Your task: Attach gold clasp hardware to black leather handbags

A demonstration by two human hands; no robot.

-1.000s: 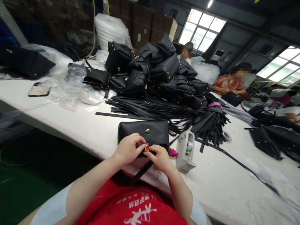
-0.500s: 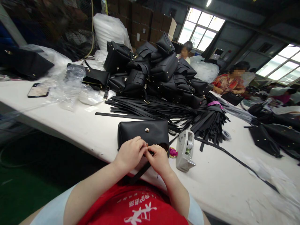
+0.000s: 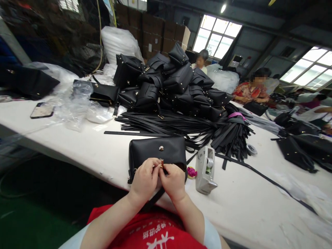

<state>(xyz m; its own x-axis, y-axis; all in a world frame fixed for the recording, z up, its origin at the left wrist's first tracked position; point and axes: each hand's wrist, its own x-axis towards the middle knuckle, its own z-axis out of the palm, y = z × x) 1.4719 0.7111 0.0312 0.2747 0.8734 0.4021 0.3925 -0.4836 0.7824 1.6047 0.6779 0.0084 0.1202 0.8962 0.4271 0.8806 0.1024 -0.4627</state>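
Pinching a small gold-coloured metal piece point(image 3: 161, 163) between their fingertips, the left hand point(image 3: 144, 180) and the right hand point(image 3: 173, 179) meet at the near edge of a black bag point(image 3: 146, 152). Whether the piece is fastened to the bag cannot be told, as the fingers cover much of it. The bag lies on the worktop point(image 3: 246, 200) right at its edge, in front of the person, with a metal fitting point(image 3: 161, 148) on its upper face, just beyond the fingers. A black strap point(image 3: 156, 198) runs down between the wrists. Just right of the bag stands a tape dispenser point(image 3: 204, 169), with a magenta bundle point(image 3: 192, 172) between the two. Behind the bag lie loose black strips point(image 3: 160, 122), and beyond them rises a heap of black bags point(image 3: 178, 77). A phone point(image 3: 42, 110) and crumpled clear plastic point(image 3: 75, 110) lie to the left.
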